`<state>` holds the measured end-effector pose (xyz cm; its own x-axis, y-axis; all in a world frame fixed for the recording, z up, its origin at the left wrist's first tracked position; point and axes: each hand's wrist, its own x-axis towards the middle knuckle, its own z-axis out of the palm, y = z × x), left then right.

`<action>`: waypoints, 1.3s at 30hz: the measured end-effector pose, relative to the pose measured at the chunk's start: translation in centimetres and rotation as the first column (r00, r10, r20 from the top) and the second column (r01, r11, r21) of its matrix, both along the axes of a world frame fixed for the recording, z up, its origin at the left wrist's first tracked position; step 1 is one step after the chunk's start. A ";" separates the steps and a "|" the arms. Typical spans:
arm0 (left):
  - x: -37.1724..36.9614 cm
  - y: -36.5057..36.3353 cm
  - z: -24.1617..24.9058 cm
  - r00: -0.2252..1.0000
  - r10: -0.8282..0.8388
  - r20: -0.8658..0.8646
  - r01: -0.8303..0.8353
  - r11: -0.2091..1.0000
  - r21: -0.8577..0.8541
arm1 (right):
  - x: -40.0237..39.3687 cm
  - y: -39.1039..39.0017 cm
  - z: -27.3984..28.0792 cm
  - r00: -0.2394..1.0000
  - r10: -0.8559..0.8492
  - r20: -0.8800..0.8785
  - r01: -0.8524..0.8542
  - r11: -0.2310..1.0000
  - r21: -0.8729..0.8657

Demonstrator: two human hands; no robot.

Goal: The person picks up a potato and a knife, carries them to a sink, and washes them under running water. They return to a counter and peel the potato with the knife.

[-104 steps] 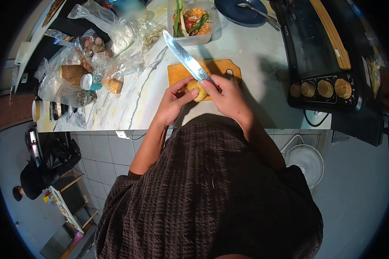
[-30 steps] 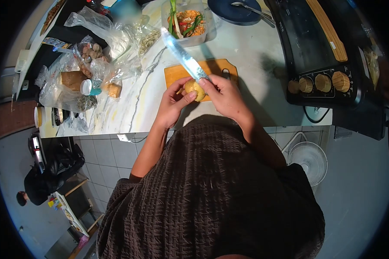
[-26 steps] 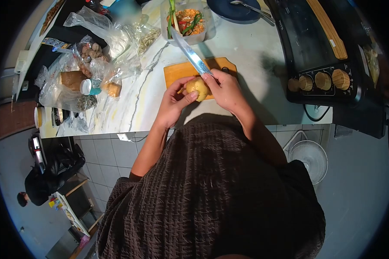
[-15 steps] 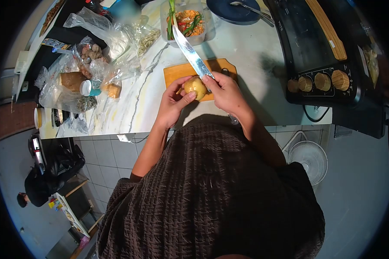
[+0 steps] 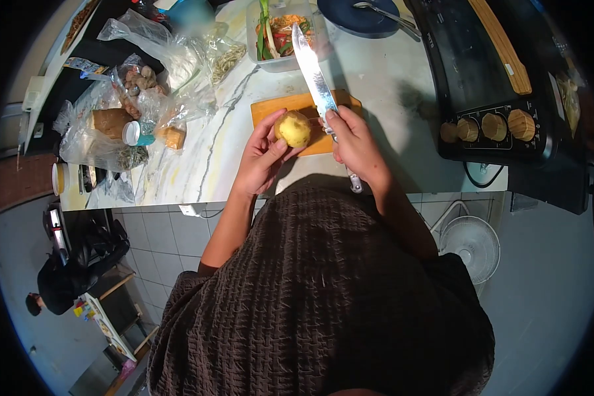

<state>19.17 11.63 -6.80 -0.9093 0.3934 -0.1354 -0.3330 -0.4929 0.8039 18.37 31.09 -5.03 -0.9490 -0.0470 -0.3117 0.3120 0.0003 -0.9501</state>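
Observation:
My left hand (image 5: 263,153) is closed around a potato (image 5: 293,129), whose top shows a pale peeled patch beside brownish skin. A large kitchen knife (image 5: 314,71) is gripped by its handle in my right hand (image 5: 358,142), blade pointing up and away from me. The blade stands just right of the potato, apart from it. Beneath both hands lies a wooden cutting board (image 5: 268,110), partly hidden by them. Beyond the blade tip sits a clear plastic container (image 5: 297,64) holding shredded orange food, red pieces and green onion stalks.
Plastic bags (image 5: 178,59) with various foods and a small blue-lidded jar (image 5: 138,134) crowd the counter's left. A dark blue plate (image 5: 350,20) with cutlery is at the back. A black oven (image 5: 495,125) with wooden knobs stands right. A person (image 5: 63,284) is at far left below.
The knife has moved right, off the potato, and points more upright. My left hand has tilted the potato, bringing its pale peeled patch into view.

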 end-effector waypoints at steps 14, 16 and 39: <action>-0.4 1.2 1.3 0.981 0.040 0.190 -0.066 0.990 0.128 | 0.8 -0.6 2.0 0.976 0.062 -0.210 -0.031 0.989 0.148; -0.5 1.2 1.4 0.986 0.027 0.162 -0.049 0.990 0.133 | 0.7 -0.6 2.1 0.972 0.058 -0.226 -0.024 0.988 0.151; 0.1 2.2 0.7 0.992 0.052 0.117 -0.054 0.998 0.013 | 0.6 -0.1 2.5 0.958 0.069 -0.277 0.040 0.927 0.373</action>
<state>19.23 13.79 -6.08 -0.9071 0.3485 -0.2360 -0.3975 -0.5252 0.7525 18.92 30.97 -2.55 -0.9995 0.0052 -0.0307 0.0304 0.3719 -0.9278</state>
